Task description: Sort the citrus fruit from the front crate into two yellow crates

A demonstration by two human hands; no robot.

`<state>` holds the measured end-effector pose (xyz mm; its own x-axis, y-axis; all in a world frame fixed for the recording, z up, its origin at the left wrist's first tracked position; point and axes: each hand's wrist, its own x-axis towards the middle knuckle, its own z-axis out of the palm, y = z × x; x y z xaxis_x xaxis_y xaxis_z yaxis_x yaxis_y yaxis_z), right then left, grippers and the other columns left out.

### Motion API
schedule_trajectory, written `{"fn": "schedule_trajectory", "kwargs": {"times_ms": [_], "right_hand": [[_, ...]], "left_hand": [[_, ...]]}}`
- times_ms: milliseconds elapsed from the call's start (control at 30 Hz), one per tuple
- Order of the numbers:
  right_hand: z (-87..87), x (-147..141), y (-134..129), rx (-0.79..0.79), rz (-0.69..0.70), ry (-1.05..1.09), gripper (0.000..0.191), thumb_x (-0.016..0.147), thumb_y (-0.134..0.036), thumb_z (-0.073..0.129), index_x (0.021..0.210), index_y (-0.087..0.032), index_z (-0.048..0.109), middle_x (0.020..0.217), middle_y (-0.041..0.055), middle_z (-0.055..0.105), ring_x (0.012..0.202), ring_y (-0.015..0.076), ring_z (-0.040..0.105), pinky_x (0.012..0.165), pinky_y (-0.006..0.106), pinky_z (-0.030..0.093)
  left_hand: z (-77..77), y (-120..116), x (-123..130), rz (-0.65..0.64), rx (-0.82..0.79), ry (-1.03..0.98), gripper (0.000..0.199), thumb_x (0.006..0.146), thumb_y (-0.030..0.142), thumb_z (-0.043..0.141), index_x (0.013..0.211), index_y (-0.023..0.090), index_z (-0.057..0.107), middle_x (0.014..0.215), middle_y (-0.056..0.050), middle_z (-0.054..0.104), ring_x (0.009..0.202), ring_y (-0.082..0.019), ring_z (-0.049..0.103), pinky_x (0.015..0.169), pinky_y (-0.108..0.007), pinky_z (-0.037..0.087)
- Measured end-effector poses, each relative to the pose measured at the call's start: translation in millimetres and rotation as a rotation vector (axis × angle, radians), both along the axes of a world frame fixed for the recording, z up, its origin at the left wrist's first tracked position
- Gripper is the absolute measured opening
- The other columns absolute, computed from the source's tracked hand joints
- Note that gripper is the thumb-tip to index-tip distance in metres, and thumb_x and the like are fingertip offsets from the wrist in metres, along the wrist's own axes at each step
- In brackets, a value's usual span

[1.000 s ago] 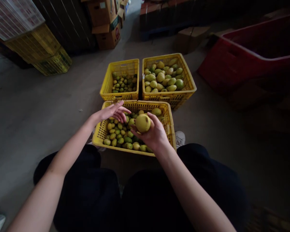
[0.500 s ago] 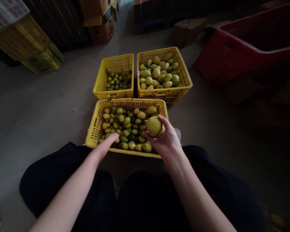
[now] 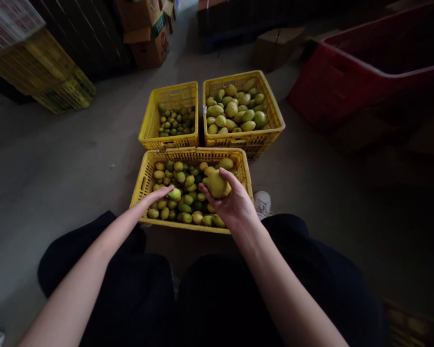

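Observation:
A large yellow-green lemon [image 3: 218,185] rests in my right hand [image 3: 235,202], whose fingers curl round it above the right part of the near yellow crate [image 3: 192,226]. My left hand [image 3: 159,193] is over the left part of that crate, closed on a smaller green-yellow lemon [image 3: 174,194]; its fingertips are partly hidden behind the hand. Below both hands lie many loose lemons [image 3: 184,207], from dark green to yellow, spread over the crate's bottom.
Behind stand two more yellow crates: the left one [image 3: 148,115] holds small green fruit, the right one [image 3: 275,108] larger lemons. A red bin [image 3: 318,86] is at the right, stacked crates [image 3: 54,62] at the left, cardboard boxes [image 3: 150,48] at the back. A white shoe [image 3: 263,202] touches the near crate's side.
My left hand has risen a little and moved left, now with a small lemon in it. My right hand has shifted slightly left with the large lemon, turning it.

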<state>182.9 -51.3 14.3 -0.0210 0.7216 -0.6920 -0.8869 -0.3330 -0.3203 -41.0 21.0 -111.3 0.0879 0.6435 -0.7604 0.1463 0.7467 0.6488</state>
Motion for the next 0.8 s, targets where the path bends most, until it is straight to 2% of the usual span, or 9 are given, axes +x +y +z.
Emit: {"fn": "schedule_trajectory", "kwargs": {"times_ms": [133, 233, 300, 400, 467, 533, 600, 700, 800], "right_hand": [[-0.5, -13, -1, 0.023, 0.122, -0.002, 0.011, 0.077, -0.030, 0.066, 0.078, -0.021, 0.059, 0.065, -0.0016, 0.064, 0.060, 0.0140, 0.059, 0.048, 0.024, 0.051], [-2.4, -22, -1, 0.149, 0.288, 0.013, 0.027, 0.081, -0.044, 0.059, 0.072, -0.019, 0.058, 0.058, 0.0016, 0.062, 0.047, 0.0128, 0.052, 0.035, 0.021, 0.035], [-3.2, -28, -1, 0.220, 0.346, 0.006, 0.031, 0.084, -0.047, 0.056, 0.071, -0.019, 0.056, 0.058, 0.0018, 0.063, 0.040, 0.0101, 0.046, 0.033, 0.021, 0.030], [-4.2, -35, 1, 0.257, 0.354, -0.025, 0.027, 0.087, -0.042, 0.055, 0.074, -0.019, 0.058, 0.060, 0.0012, 0.064, 0.042, 0.0106, 0.048, 0.036, 0.021, 0.034], [-6.2, -38, 3, 0.278, 0.303, -0.057, 0.019, 0.085, -0.037, 0.061, 0.077, -0.019, 0.059, 0.059, -0.0002, 0.064, 0.046, 0.0120, 0.053, 0.039, 0.022, 0.039], [-9.5, -40, 6, 0.279, 0.249, -0.093, 0.017, 0.081, -0.033, 0.067, 0.077, -0.019, 0.059, 0.058, -0.0016, 0.063, 0.046, 0.0121, 0.054, 0.040, 0.022, 0.042], [-12.9, -41, 9, 0.270, 0.212, -0.117, 0.019, 0.078, -0.033, 0.071, 0.076, -0.019, 0.058, 0.058, -0.0020, 0.062, 0.046, 0.0118, 0.054, 0.040, 0.022, 0.044], [-15.8, -42, 11, 0.271, 0.197, -0.119, 0.020, 0.076, -0.033, 0.072, 0.078, -0.019, 0.058, 0.061, -0.0021, 0.064, 0.048, 0.0115, 0.056, 0.038, 0.021, 0.044], [-16.5, -44, 11, 0.208, 0.241, -0.127, 0.019, 0.080, -0.036, 0.067, 0.077, -0.020, 0.057, 0.059, -0.0019, 0.064, 0.045, 0.0108, 0.054, 0.037, 0.019, 0.042]], "left_hand": [[55.1, 8, -14, -0.027, 0.058, -0.151, 0.037, 0.089, 0.039, 0.041, 0.086, 0.012, 0.066, 0.059, -0.006, 0.062, 0.043, -0.010, 0.043, 0.043, -0.021, 0.031], [98.5, -7, -15, -0.040, 0.098, -0.290, 0.044, 0.087, 0.048, 0.041, 0.087, 0.011, 0.066, 0.053, -0.004, 0.057, 0.036, -0.008, 0.033, 0.038, -0.020, 0.023], [115.8, -20, -10, -0.050, 0.101, -0.388, 0.046, 0.087, 0.050, 0.040, 0.090, 0.011, 0.065, 0.052, -0.003, 0.055, 0.035, -0.006, 0.030, 0.037, -0.019, 0.021], [120.8, -36, 6, -0.059, 0.127, -0.508, 0.046, 0.088, 0.052, 0.035, 0.090, 0.015, 0.062, 0.049, 0.000, 0.050, 0.033, -0.005, 0.023, 0.037, -0.018, 0.016], [115.8, -41, 18, -0.038, 0.143, -0.526, 0.050, 0.089, 0.056, 0.030, 0.077, 0.016, 0.058, 0.043, 0.004, 0.040, 0.032, -0.005, 0.019, 0.036, -0.018, 0.014], [110.1, -42, 28, -0.058, 0.163, -0.514, 0.058, 0.089, 0.062, 0.022, 0.063, 0.018, 0.049, 0.039, 0.006, 0.029, 0.032, -0.006, 0.018, 0.036, -0.019, 0.017], [106.8, -42, 33, -0.156, 0.222, -0.466, 0.061, 0.089, 0.066, 0.018, 0.057, 0.020, 0.043, 0.037, 0.006, 0.026, 0.032, -0.007, 0.022, 0.038, -0.021, 0.022], [106.6, -41, 32, -0.255, 0.456, -0.295, 0.052, 0.087, 0.066, 0.034, 0.066, 0.020, 0.048, 0.041, 0.006, 0.034, 0.037, -0.009, 0.031, 0.042, -0.022, 0.028], [108.2, -41, 28, -0.173, 0.738, -0.039, 0.042, 0.082, 0.061, 0.052, 0.075, 0.021, 0.056, 0.056, 0.002, 0.051, 0.053, -0.012, 0.048, 0.052, -0.023, 0.038]]}}
